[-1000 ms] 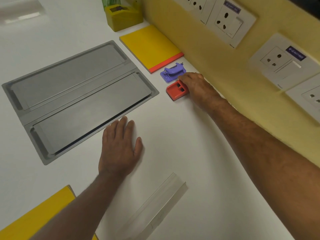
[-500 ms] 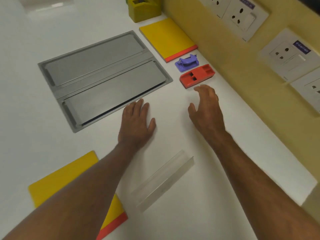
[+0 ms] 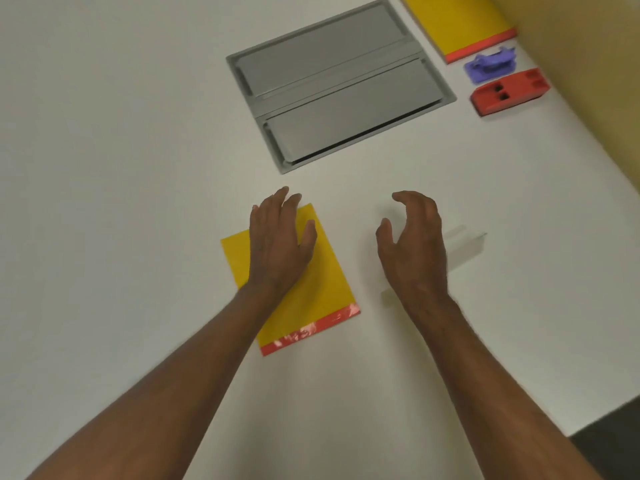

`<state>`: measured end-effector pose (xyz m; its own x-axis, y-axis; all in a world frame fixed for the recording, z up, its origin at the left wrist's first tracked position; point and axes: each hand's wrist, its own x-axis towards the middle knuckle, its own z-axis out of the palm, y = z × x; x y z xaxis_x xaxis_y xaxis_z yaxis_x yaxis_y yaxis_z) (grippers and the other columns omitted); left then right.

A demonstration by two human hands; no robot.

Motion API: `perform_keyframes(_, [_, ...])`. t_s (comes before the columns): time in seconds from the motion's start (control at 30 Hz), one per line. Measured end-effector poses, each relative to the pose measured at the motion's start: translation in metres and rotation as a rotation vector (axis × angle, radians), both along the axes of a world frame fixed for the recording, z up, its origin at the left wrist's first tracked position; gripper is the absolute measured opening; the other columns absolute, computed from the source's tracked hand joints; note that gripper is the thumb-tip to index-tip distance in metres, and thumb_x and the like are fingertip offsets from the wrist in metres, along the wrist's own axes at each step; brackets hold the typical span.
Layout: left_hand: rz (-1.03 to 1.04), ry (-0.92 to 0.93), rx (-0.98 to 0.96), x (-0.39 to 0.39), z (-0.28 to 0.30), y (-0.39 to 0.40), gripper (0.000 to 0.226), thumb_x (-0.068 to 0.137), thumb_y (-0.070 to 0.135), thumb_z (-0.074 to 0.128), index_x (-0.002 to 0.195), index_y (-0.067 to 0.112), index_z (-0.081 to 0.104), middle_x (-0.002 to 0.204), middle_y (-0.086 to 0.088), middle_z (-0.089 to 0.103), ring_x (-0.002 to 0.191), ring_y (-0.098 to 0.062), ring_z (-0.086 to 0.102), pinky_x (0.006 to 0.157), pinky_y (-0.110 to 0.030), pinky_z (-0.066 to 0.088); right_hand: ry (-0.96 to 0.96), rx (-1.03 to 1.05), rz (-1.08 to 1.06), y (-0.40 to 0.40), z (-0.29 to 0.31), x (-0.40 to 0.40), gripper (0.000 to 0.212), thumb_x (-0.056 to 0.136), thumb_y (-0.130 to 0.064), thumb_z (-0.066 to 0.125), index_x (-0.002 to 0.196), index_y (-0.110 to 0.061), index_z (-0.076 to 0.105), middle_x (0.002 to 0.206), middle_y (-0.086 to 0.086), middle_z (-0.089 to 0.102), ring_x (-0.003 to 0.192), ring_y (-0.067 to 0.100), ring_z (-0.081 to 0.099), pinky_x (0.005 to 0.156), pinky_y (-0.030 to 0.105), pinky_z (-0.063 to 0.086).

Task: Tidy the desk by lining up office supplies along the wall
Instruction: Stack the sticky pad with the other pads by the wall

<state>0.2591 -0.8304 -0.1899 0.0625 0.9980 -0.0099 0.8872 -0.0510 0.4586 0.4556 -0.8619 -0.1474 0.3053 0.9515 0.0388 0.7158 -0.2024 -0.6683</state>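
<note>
I am pulling both hands back toward me, away from the red punch (image 3: 509, 92) now lying by the wall. My left hand (image 3: 278, 242) is hovering flat over the near yellow pad (image 3: 311, 296), fingers relaxed, holding nothing. My right hand (image 3: 414, 245) is loosely curled and empty over the clear ruler (image 3: 464, 249). Far right, the purple stapler remover (image 3: 490, 65) and second yellow pad (image 3: 457, 24) are lining the yellow wall (image 3: 571, 81).

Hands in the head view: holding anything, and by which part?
Nothing is held. The left hand is open over the yellow pad; the right hand is open, fingers loosely curled above the clear ruler.
</note>
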Motion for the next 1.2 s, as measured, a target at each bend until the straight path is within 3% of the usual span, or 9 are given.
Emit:
perform_keyframes(0.23, [0.235,-0.109,-0.162,-0.057,-0.007,-0.090,0.059,0.098,0.029,0.055,0.151,0.010,0.037,0.160,-0.011,0.033,0.147,-0.031,0.030,0.121,-0.055,0.020,0.022,-0.170,0.113,-0.054,-0.007,-0.084,0.048,0.098,-0.029,0.059,0.143,-0.019,0.046,0.145,-0.001,0.048,0.130,0.019,0.048,0.093,0.028,0.044])
perform_keyframes(0.37, [0.309,-0.069,-0.217,-0.066,-0.013,-0.124,0.063,0.097,0.035,0.055,0.152,0.011,0.034,0.161,-0.011,0.030,0.148,-0.031,0.026,0.121,-0.053,0.017,-0.147,-0.330,0.139,-0.070,-0.015,-0.111,0.065,0.094,-0.038,0.058,0.151,-0.019,0.034,0.149,0.003,0.044,0.130,0.027,0.047,0.092,0.043,0.049])
perform_keyframes(0.53, [0.348,-0.044,-0.274,-0.066,-0.012,-0.146,0.069,0.093,0.045,0.056,0.151,0.019,0.032,0.157,-0.005,0.030,0.143,-0.027,0.027,0.111,-0.050,0.027,-0.326,-0.523,0.176,-0.081,-0.025,-0.126,0.095,0.086,-0.052,0.066,0.157,-0.011,0.018,0.154,0.010,0.034,0.134,0.032,0.041,0.093,0.047,0.048])
perform_keyframes(0.77, [0.383,-0.170,-0.348,-0.064,-0.006,-0.146,0.071,0.094,0.046,0.058,0.153,0.021,0.028,0.152,-0.004,0.035,0.136,-0.026,0.035,0.105,-0.049,0.036,-0.367,-0.621,0.147,-0.076,-0.031,-0.125,0.109,0.074,-0.059,0.077,0.154,-0.015,0.018,0.150,0.012,0.033,0.132,0.036,0.040,0.092,0.048,0.047])
perform_keyframes(0.87, [0.470,-0.303,-0.399,-0.062,-0.001,-0.140,0.066,0.095,0.042,0.059,0.152,0.022,0.033,0.152,-0.002,0.040,0.138,-0.025,0.037,0.109,-0.049,0.037,-0.367,-0.638,0.146,-0.073,-0.031,-0.124,0.110,0.072,-0.060,0.080,0.153,-0.015,0.021,0.147,0.012,0.036,0.132,0.035,0.040,0.091,0.048,0.048])
perform_keyframes(0.93, [0.602,-0.541,-0.441,-0.060,0.004,-0.137,0.061,0.096,0.036,0.061,0.151,0.023,0.037,0.150,-0.001,0.044,0.135,-0.022,0.043,0.108,-0.047,0.044,-0.363,-0.642,0.140,-0.071,-0.031,-0.122,0.109,0.070,-0.062,0.082,0.150,-0.016,0.025,0.146,0.013,0.037,0.132,0.034,0.039,0.092,0.049,0.048])
perform_keyframes(1.03, [0.822,-0.951,-0.534,-0.061,0.013,-0.129,0.060,0.098,0.027,0.059,0.153,0.022,0.036,0.151,0.000,0.046,0.112,-0.010,0.056,0.081,-0.026,0.053,-0.345,-0.640,0.132,-0.068,-0.031,-0.119,0.110,0.066,-0.063,0.084,0.148,-0.017,0.027,0.145,0.012,0.037,0.133,0.034,0.038,0.094,0.050,0.047])
perform_keyframes(1.17, [0.863,-1.117,-0.624,-0.071,0.015,-0.118,0.053,0.101,0.020,0.055,0.151,0.011,0.040,0.151,-0.005,0.049,0.125,-0.022,0.054,0.089,-0.029,0.047,-0.315,-0.593,0.114,-0.070,-0.034,-0.117,0.113,0.061,-0.063,0.087,0.147,-0.018,0.028,0.144,0.012,0.039,0.132,0.034,0.040,0.096,0.051,0.045])
perform_keyframes(1.2, [0.869,-1.149,-0.638,-0.073,0.015,-0.118,0.052,0.102,0.018,0.054,0.151,0.011,0.041,0.145,-0.002,0.054,0.121,-0.020,0.056,0.086,-0.026,0.047,-0.304,-0.582,0.110,-0.071,-0.035,-0.117,0.115,0.061,-0.062,0.088,0.148,-0.017,0.028,0.145,0.012,0.039,0.132,0.035,0.040,0.097,0.052,0.044])
